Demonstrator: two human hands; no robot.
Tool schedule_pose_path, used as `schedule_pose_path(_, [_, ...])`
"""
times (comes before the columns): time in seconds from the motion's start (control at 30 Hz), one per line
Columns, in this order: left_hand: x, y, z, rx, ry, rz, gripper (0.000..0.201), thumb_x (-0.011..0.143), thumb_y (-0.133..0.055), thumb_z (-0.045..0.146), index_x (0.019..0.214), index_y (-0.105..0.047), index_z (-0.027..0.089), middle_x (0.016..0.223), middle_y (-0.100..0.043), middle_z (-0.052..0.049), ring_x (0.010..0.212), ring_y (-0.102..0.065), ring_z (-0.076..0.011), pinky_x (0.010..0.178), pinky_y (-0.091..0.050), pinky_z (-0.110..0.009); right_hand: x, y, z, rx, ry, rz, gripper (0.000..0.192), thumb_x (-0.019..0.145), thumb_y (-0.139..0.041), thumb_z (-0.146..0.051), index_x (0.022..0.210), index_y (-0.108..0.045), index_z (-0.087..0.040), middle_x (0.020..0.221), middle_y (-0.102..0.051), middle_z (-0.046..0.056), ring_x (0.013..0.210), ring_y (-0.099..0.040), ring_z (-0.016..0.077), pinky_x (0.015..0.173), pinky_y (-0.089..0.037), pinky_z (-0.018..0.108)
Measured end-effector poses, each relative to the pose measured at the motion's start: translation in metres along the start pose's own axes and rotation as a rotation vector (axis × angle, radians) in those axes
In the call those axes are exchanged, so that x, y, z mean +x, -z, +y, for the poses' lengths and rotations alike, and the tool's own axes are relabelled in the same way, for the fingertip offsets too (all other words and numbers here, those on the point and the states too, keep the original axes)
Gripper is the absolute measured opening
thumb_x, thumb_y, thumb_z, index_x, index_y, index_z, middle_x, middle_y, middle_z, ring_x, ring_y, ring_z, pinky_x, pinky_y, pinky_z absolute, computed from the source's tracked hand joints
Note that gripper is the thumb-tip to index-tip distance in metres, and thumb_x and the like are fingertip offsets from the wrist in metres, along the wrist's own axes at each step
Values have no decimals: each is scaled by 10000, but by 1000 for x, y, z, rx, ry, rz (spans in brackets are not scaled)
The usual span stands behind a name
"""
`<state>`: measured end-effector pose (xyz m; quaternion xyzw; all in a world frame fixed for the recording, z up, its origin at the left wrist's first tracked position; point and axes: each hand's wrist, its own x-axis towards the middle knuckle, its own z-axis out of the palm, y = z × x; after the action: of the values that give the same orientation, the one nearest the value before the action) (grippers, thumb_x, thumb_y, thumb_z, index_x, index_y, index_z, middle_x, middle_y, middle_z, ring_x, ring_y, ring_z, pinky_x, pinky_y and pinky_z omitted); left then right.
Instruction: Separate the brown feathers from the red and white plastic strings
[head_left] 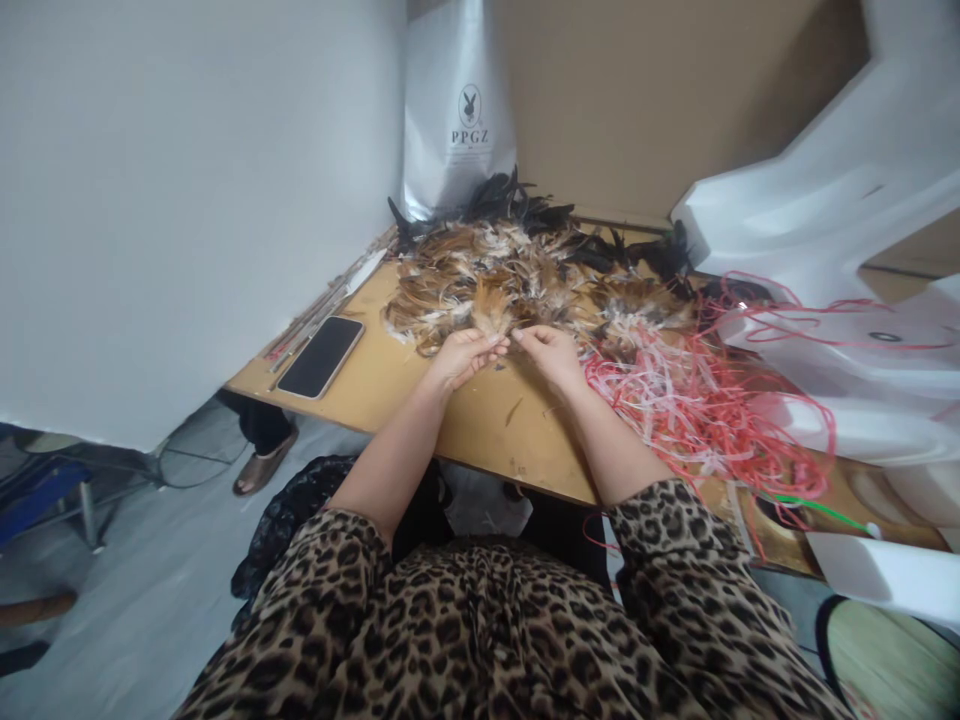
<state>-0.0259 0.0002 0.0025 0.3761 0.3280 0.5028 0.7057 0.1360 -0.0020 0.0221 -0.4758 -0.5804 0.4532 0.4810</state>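
Observation:
Between the fingertips of my left hand (469,356) is a small tuft of golden-brown feathers (491,302), its tips fanned away from me. My right hand (553,352) is closed in a pinch just beside the tuft's lower end; whatever lies in its fingertips is too small to make out. Directly beyond both hands spreads a heap of brown and white feathers (442,275), with black feathers (506,200) along its back. A tangle of red and pale pink strips (675,405) lies to the right of my right forearm.
A white sewing machine (795,215) stands on the right of the wooden table (480,435). A phone (321,357) lies near the left edge, beside thin rods (330,290). At the back stands a silvery bag (442,120). Another person's foot (264,465) shows below left.

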Motion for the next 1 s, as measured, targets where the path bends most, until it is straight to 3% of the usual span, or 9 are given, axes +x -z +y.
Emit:
schedule_pose_path(0.1, [-2, -4, 1, 32, 16, -3, 138, 711, -681, 164, 805, -672, 64, 759, -694, -83, 635, -628, -66, 594, -464, -147, 0, -4, 0, 243, -190, -103, 349, 590, -708, -479, 692, -620, -157, 544, -538, -28, 420, -319, 44, 403, -199, 203])
schedule_pose_path(0.27, [-5, -7, 1, 60, 50, -22, 157, 698, -695, 177, 800, -669, 59, 753, -694, -89, 640, -632, -81, 589, -464, -164, -1, -6, 3, 411, -244, -104, 348, 513, -767, -408, 634, -542, -173, 548, -540, -39, 413, -332, 35, 399, -178, 184])
schedule_pose_path(0.5, [-2, -3, -2, -4, 65, -2, 144, 740, -654, 165, 844, -658, 65, 790, -698, -84, 636, -637, -72, 546, -452, -142, 0, -7, 4, 368, -152, -32, 314, 554, -748, -413, 613, -551, -176, 468, -462, -63, 420, -336, 49, 427, -230, 201])
schedule_pose_path(0.73, [-3, -5, -3, 53, 96, -10, 171, 720, -679, 195, 826, -654, 62, 753, -688, -78, 593, -626, -69, 508, -438, -139, -2, -9, 2, 240, -80, 45, 270, 552, -738, -390, 614, -588, -174, 575, -561, -33, 521, -454, 77, 532, -361, 221])
schedule_pose_path(1.0, [-4, -6, -4, 175, 89, -29, 211, 686, -708, 255, 735, -640, 61, 645, -655, -62, 531, -588, -58, 518, -428, -156, -1, -10, 5, 162, -52, 50, 259, 554, -729, -396, 604, -599, -178, 572, -570, -23, 527, -460, 88, 535, -377, 229])
